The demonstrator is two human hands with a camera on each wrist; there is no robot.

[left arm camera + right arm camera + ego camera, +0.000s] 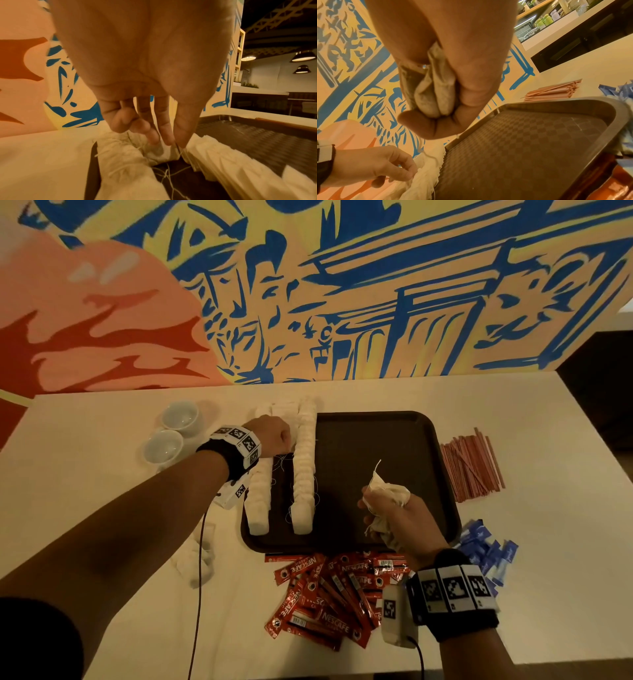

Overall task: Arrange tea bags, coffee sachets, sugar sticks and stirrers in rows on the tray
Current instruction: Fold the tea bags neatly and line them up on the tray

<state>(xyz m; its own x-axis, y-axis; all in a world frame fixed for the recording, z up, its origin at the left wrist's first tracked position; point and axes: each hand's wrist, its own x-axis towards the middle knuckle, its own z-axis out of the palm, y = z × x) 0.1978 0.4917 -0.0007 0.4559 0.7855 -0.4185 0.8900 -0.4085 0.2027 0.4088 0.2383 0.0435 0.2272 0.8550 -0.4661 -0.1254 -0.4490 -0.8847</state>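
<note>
Head view: the tray (376,419) is the landmark. Two rows of tea bags (303,470) lie along its left side, the first row at the left rim, the second just to the right of it. The left hand (270,438) is at the far end of these rows, fingers curled down; what it pinches is hidden here. The right hand (400,515) is over the near middle of the tray, closed around a bunch (383,491) of tea bags. The sachets (329,594) lie in front of the tray, the stirrers (472,467) to its right, the sugar sticks (486,549) at its near right corner, all still off the tray. I judge the step is filling the tea bag rows. To do it well, the right hand should pass one bag at a time, and the left should set it tight against the row, strings tucked away.

Left wrist view: it shows what the head view hides. The fingertips (180,140) are pressed together on the top edge of a bag in the second row, perhaps also on a thread; loose threads lie on the tray between the rows.

Right wrist view: the bunch is several crumpled bags squeezed in the fist. The tray floor right of the rows is bare, and the left hand's fingers are bent at the row.
</note>
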